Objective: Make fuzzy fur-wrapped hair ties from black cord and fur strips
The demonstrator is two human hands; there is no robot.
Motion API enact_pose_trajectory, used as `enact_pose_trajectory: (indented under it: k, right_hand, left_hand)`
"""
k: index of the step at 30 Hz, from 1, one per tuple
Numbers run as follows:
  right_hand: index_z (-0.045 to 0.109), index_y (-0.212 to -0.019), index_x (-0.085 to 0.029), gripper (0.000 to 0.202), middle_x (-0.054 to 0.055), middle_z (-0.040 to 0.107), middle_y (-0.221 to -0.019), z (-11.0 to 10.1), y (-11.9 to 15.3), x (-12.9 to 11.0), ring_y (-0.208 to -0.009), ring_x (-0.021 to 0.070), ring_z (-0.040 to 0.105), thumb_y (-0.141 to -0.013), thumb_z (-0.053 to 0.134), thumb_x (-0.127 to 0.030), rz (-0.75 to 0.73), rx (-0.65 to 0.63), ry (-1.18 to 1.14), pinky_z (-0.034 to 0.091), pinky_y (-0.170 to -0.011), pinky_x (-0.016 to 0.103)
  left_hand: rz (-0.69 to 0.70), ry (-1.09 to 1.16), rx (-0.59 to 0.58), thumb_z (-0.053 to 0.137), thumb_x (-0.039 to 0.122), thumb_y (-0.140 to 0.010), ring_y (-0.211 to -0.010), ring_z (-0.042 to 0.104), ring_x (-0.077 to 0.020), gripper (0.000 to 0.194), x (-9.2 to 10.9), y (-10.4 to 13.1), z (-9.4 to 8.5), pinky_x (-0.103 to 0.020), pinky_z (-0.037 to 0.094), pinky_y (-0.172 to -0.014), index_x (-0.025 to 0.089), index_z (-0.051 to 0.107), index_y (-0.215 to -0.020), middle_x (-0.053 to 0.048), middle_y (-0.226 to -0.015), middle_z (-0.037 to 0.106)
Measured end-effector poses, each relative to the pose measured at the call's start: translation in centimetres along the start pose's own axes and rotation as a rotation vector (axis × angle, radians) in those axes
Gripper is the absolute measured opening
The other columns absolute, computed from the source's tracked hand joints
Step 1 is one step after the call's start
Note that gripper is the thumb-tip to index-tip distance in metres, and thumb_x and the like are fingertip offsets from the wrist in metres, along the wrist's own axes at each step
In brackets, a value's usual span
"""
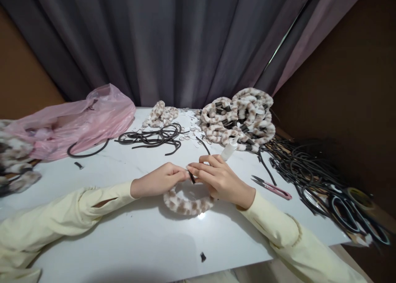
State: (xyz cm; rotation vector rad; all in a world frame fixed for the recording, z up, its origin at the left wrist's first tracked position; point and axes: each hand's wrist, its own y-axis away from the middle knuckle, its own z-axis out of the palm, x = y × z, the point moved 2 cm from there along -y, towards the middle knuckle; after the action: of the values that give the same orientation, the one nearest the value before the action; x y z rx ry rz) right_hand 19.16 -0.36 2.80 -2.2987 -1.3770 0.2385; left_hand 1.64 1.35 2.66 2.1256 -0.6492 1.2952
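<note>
Between my hands is a fluffy white ring with brown spots (188,206), its lower curve hanging just over the white table. My left hand (162,179) is closed on the ring's upper left end, thumb against fingers. Fingers of my right hand (221,178) pinch at the ring's upper right end. A short black strip (192,177) shows between my fingertips, where the ends of the ring come together. Exactly how the strip sits on the ring is hidden by my fingers. Just behind my right hand stands a small clear bottle (229,149).
Several spotted fluffy rings (238,118) are heaped at the back right. Black cords (151,136) lie behind my hands, near a pink plastic bag (80,122). Pink-handled thread snips (272,187) lie right, before a tangle of cords and scissors (343,213). A black scrap (203,257) lies near the front edge.
</note>
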Motion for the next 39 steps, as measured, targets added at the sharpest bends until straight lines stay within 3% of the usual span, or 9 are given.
enact_pose_trajectory:
  k: [6,17,26,31,39]
  right_hand:
    - [0.057,-0.109,-0.011,0.027,0.008,0.065,-0.112,0.2,-0.1,-0.5,-0.092,0.0192,0.045,-0.086,0.044,-0.004,0.011,0.108,0.091,0.032,-0.068,0.031]
    - [0.055,-0.097,-0.014,0.027,0.005,0.067,-0.098,1.0,-0.2,-0.8,-0.091,0.0209,0.047,-0.081,0.039,0.002,0.089,0.22,0.018,0.032,-0.074,0.034]
    - [0.053,-0.102,-0.018,0.031,0.007,0.066,-0.109,1.1,-0.1,-0.9,-0.095,0.0228,0.051,-0.082,0.04,0.0,0.137,0.383,-0.114,0.037,-0.075,0.039]
    - [0.051,-0.096,-0.018,0.03,0.01,0.064,-0.112,1.5,0.1,-0.8,-0.104,0.0244,0.054,-0.078,0.039,0.004,0.128,0.377,-0.206,0.043,-0.075,0.041]
    - [0.048,-0.095,-0.02,0.03,0.012,0.058,-0.114,2.2,0.6,-0.4,-0.115,0.0207,0.049,-0.078,0.038,0.003,0.158,0.324,-0.463,0.049,-0.087,0.04]
  left_hand:
    - [0.007,0.033,0.008,0.038,0.028,-0.081,-0.053,0.028,-0.009,0.028,-0.1,0.0,0.1,-0.023,0.025,-0.052,0.017,0.034,-0.056,0.005,-0.054,0.03]
    - [0.022,0.099,-0.029,0.039,0.034,-0.084,-0.053,0.026,-0.0087,0.033,0.2,0.1,0.1,-0.023,0.028,-0.052,0.018,0.03,-0.056,0.005,-0.055,0.026]
    - [0.029,0.019,0.093,0.038,0.04,-0.086,-0.049,0.027,-0.0076,0.038,0.6,0.2,-0.2,-0.022,0.025,-0.047,0.017,0.034,-0.056,0.005,-0.053,0.029]
    - [0.062,-0.027,0.162,0.038,0.038,-0.087,-0.05,0.027,-0.0076,0.038,0.4,0.3,-0.3,-0.022,0.024,-0.048,0.016,0.037,-0.056,0.005,-0.053,0.031]
    - [0.105,-0.036,0.168,0.037,0.036,-0.087,-0.054,0.029,-0.0083,0.035,0.1,0.1,-0.2,-0.023,0.026,-0.052,0.017,0.033,-0.057,0.005,-0.056,0.03]
